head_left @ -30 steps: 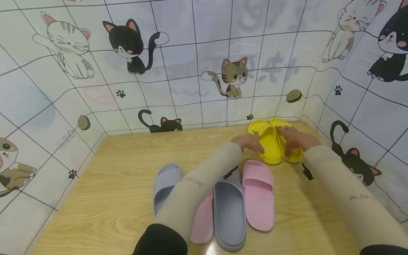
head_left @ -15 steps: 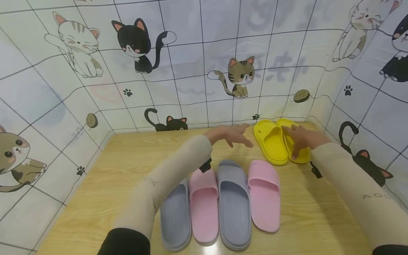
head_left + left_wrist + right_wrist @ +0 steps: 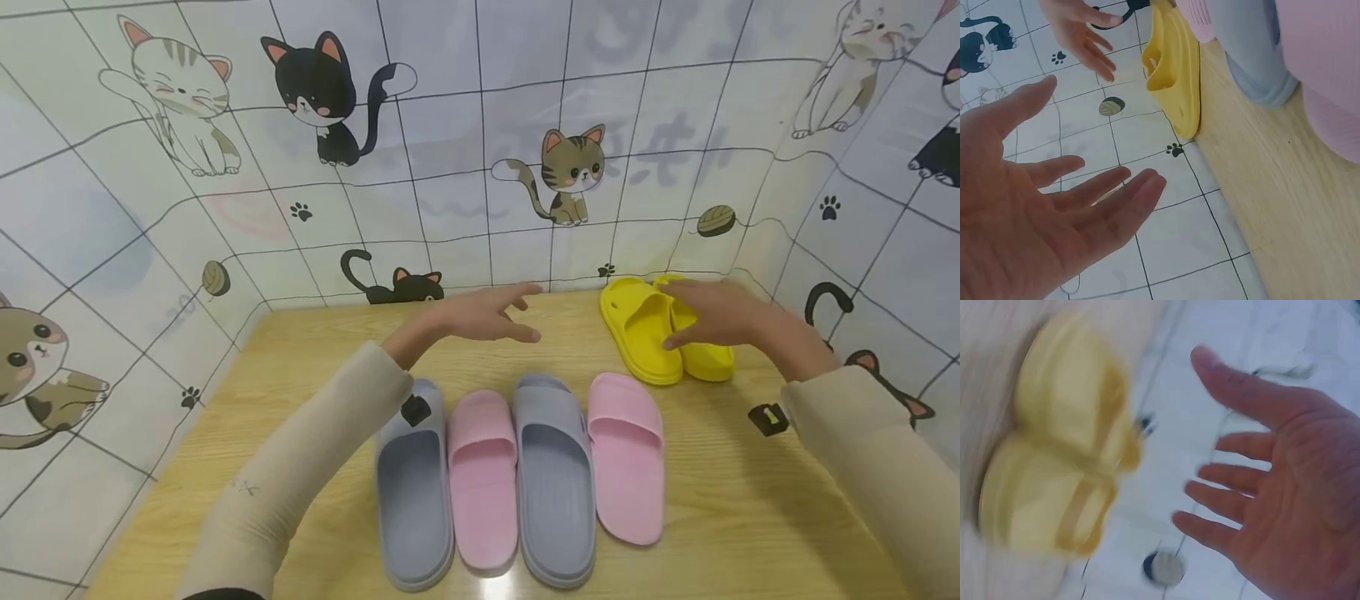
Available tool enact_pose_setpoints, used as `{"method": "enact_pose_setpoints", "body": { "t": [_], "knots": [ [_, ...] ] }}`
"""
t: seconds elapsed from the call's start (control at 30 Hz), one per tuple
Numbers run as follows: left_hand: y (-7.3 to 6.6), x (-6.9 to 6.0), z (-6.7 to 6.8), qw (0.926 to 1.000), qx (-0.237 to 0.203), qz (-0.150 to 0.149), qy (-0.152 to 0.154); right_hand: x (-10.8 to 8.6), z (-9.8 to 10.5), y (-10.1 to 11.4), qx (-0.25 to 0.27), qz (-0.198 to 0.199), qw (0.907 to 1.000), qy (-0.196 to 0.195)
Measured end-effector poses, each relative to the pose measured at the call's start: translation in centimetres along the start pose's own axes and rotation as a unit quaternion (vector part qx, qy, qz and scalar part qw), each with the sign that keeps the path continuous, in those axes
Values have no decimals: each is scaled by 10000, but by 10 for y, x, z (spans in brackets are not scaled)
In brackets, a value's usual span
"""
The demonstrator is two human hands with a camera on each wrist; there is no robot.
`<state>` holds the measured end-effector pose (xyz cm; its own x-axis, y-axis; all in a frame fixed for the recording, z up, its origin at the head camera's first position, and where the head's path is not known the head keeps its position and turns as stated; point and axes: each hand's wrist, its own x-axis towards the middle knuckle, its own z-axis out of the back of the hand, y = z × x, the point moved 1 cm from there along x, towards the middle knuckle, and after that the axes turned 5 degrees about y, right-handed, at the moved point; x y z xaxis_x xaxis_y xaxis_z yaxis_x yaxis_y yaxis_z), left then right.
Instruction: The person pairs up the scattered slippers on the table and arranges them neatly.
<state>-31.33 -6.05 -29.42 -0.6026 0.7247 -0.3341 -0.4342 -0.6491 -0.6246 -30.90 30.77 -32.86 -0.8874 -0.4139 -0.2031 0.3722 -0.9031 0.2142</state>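
In the head view a pair of yellow slippers [image 3: 649, 337] stands side by side in the back right corner. My right hand [image 3: 716, 312] hovers over the right one and hides part of it; its spread fingers hold nothing, and the right wrist view shows the hand [image 3: 1297, 481] apart from the slippers [image 3: 1054, 487]. Above the wooden surface, left of the yellow pair, is my left hand [image 3: 480, 315], fingers extended and holding nothing. Nearer to me lie a grey slipper [image 3: 414, 508], a pink slipper [image 3: 484, 492], another grey slipper [image 3: 555, 500] and another pink slipper [image 3: 628, 475] in a row.
The wooden surface [image 3: 300, 367] ends at a white back wall [image 3: 442, 167] printed with grid lines and cartoon cats. Similar side walls rise at left [image 3: 82, 250] and right [image 3: 885, 242]. Small black devices [image 3: 415, 410] are at both wrists.
My left hand has moved left, away from the yellow slippers. My right hand has lifted off them and drawn slightly back. The slippers look unmoved.
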Motion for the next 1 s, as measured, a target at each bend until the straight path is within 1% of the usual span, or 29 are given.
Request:
{"method": "enact_pose_setpoints", "body": {
  "t": [0.07,0.17,0.23,0.3,0.37,0.43,0.57,0.67,0.73,0.77,0.87,0.93,1.0],
  "knots": [
    [7,-9,-3,9997,144,-21,-209,-7,-4,19,122,311,9994,-40],
    [17,-21,-11,9976,367,-136,-563,-18,-12,45,439,647,9968,133],
    [24,-28,-20,9949,494,-220,-850,-22,-18,57,552,753,9952,296],
    [30,-36,-29,9920,602,-203,-1087,-25,-24,66,673,792,9936,434],
    [33,-43,-38,9899,678,-123,-1236,-26,-28,74,759,839,9925,469],
    [35,-50,-46,9879,846,-54,-1302,-25,-31,79,827,878,9917,453],
    [40,-58,-58,9880,987,117,-1180,-23,-37,86,1020,953,9894,401],
    [47,-59,-66,9907,866,352,-984,-19,-41,92,1110,1047,9873,451],
    [51,-60,-70,9920,838,419,-843,-16,-44,95,1146,1050,9861,590],
    [53,-60,-72,9927,821,434,-768,-14,-45,96,1117,1055,9859,657],
    [58,-58,-77,9946,804,305,-588,-10,-49,97,993,1006,9862,866],
    [58,-56,-81,9956,773,243,-462,-9,-52,95,956,883,9863,1018],
    [58,-54,-84,9962,747,267,-373,-10,-54,93,963,767,9856,1156]
  ]
}}
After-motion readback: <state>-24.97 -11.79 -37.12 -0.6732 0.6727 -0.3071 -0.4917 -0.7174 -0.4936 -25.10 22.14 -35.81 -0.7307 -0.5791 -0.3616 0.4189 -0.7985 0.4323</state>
